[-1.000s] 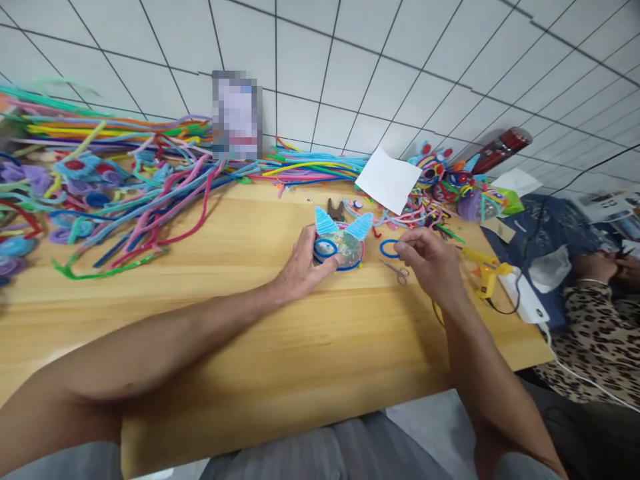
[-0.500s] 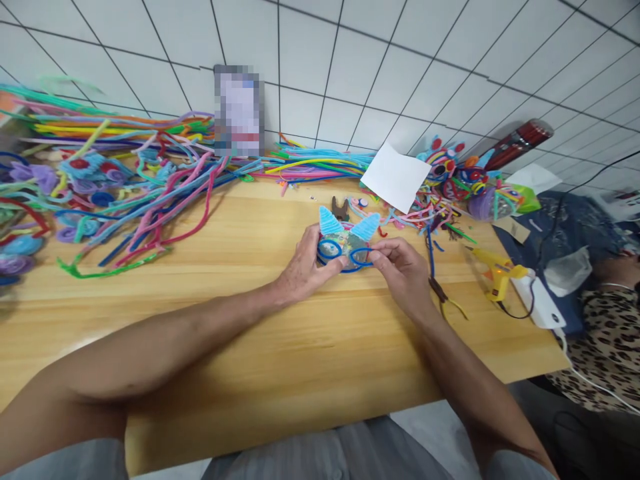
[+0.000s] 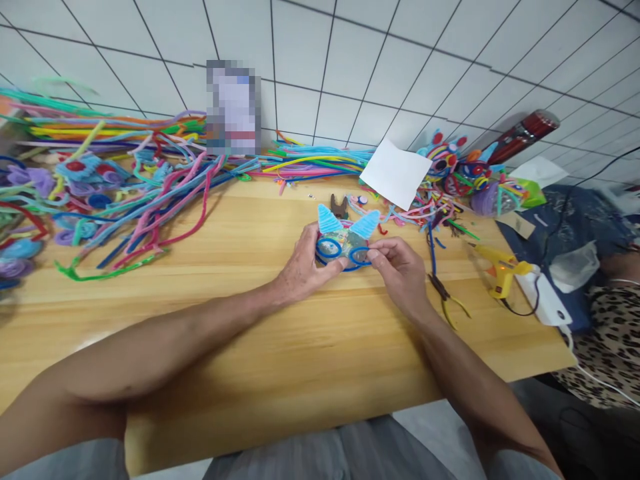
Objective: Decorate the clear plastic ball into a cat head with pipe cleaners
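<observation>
A small craft piece [image 3: 346, 237] with two light-blue pointed ears is held above the wooden table [image 3: 280, 353]. Two dark-blue rings [image 3: 329, 248], shaped like glasses, lie across its front. My left hand [image 3: 304, 268] grips the craft piece from its left side, thumb along the lower edge. With thumb and index finger, my right hand [image 3: 397, 270] pinches the right end of the blue rings. Behind the piece lies a dark tool [image 3: 339, 205], partly hidden.
Colourful pipe cleaners [image 3: 165, 193] cover the back left. White paper [image 3: 396, 173], finished-looking craft figures [image 3: 445, 160], pliers [image 3: 441, 288], a yellow glue gun [image 3: 503, 270] and a white power strip [image 3: 545, 300] are at right. A person in leopard print [image 3: 613, 327] is beyond.
The view has shifted slightly. Both hands keep the same hold on the craft piece and the blue rings, and the rings look tilted very slightly differently.
</observation>
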{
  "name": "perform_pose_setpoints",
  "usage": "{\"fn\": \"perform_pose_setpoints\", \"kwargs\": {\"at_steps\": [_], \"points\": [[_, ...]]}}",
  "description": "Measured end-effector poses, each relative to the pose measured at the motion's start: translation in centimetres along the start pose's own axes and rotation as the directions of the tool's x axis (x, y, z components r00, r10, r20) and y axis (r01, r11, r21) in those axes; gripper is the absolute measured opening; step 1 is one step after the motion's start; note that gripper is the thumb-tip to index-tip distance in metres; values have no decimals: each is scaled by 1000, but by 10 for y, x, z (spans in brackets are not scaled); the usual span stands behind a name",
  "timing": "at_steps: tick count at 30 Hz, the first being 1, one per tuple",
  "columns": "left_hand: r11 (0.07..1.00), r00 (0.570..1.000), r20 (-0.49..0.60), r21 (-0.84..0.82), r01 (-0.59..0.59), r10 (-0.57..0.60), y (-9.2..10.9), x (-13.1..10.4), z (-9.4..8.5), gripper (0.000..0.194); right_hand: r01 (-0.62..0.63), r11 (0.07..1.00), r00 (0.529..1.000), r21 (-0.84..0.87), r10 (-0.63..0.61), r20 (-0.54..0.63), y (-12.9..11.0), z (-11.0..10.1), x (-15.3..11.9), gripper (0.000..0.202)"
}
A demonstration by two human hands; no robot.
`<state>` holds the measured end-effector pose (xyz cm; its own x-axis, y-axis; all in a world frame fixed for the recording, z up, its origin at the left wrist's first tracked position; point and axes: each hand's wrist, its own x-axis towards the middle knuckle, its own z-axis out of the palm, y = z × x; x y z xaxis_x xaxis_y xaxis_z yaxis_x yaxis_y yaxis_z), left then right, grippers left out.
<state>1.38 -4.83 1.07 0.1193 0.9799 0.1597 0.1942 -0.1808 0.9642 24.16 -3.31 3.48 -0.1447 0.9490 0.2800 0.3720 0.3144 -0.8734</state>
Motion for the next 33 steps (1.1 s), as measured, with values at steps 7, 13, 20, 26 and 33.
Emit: {"fn": "perform_pose_setpoints", "kwargs": {"at_steps": [7,13,20,26,33], "points": [[1000,1000,-1,-11,-4,4,-2,0,0,60,9,1000,1000,17,-8,-21,1,2,2,12],[1000,1000,-9,0,-28,28,-3,0,0,58,11,1000,999,7,-11,-31,3,4,1,12],[1000,1000,0,-8,-5,5,0,-1,0,59,15,1000,999,9,-14,-35,4,5,0,11],[1000,999,-39,-11,3,-4,-1,0,3,60,32,999,998,-15,-33,-45,6,7,-1,13],[999,999,-35,-14,41,-41,-1,1,4,60,41,999,998,-13,-41,-47,5,7,-2,10]]}}
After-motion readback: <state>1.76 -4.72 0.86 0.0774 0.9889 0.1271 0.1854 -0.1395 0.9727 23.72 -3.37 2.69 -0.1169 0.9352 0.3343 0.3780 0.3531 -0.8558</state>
